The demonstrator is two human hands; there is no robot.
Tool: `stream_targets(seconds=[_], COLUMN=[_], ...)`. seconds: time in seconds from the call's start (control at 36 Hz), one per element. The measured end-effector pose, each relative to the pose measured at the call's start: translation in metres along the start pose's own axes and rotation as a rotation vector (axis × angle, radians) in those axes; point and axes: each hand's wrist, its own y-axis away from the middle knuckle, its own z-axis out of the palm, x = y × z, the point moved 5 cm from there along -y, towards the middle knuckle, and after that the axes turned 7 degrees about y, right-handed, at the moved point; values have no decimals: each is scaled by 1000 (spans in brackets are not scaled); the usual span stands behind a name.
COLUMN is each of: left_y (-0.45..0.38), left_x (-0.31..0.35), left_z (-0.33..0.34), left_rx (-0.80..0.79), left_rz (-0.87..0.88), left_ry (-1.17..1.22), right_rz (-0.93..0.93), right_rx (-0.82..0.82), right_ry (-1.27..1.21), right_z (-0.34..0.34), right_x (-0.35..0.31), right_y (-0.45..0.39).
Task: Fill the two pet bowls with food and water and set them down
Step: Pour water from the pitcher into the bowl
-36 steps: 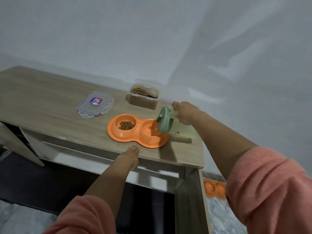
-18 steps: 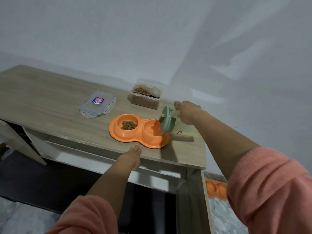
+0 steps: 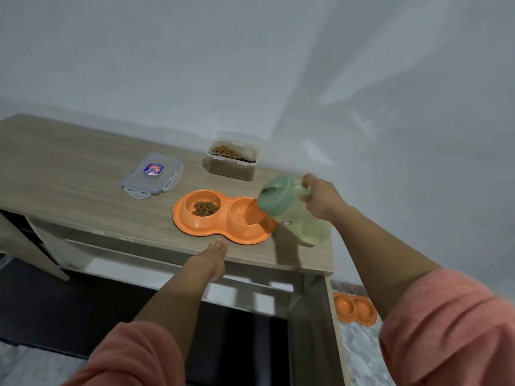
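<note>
An orange double pet bowl (image 3: 195,228) lies on the wooden table (image 3: 69,174). Its left cup holds brown kibble (image 3: 205,208); its right cup (image 3: 245,214) holds water. My right hand (image 3: 320,196) grips the handle of a pale green jug (image 3: 295,211), tilted left with its lidded mouth over the right cup, and a thin stream of water runs out. My left hand (image 3: 216,259) rests with straight fingers on the table's front edge, just in front of the bowl.
A clear tub of kibble (image 3: 232,160) stands against the wall behind the bowl. Its lid (image 3: 152,175) lies flat to the left. A second orange double bowl (image 3: 355,309) sits on the floor right of the table. An open cupboard door hangs at lower left.
The jug stays tipped over the right cup while water keeps running into it. My left hand has not moved. The view has shifted slightly.
</note>
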Motion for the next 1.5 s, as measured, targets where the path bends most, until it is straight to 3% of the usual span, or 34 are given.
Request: stream_targets(seconds=[0.36, 0.53, 0.69, 0.89, 1.22, 1.5], left_y=[8, 10, 20, 28, 0, -54], left_x=[1, -9, -22, -49, -91, -102], left_z=[-2, -2, -9, -24, -67, -97], left_rx=[35, 88, 329, 567, 619, 538], left_rz=[66, 126, 141, 19, -59, -122], left_ry=[88, 175, 371, 517, 720, 685], right_rz=[371, 461, 585, 1048, 923, 1015], right_rx=[306, 343, 368, 213, -21, 26], right_ry=[-643, -814, -872, -1066, -1036, -922], right_z=[25, 45, 57, 95, 139, 147], right_x=[63, 70, 69, 54, -20, -40], right_y=[51, 72, 81, 90, 48, 14])
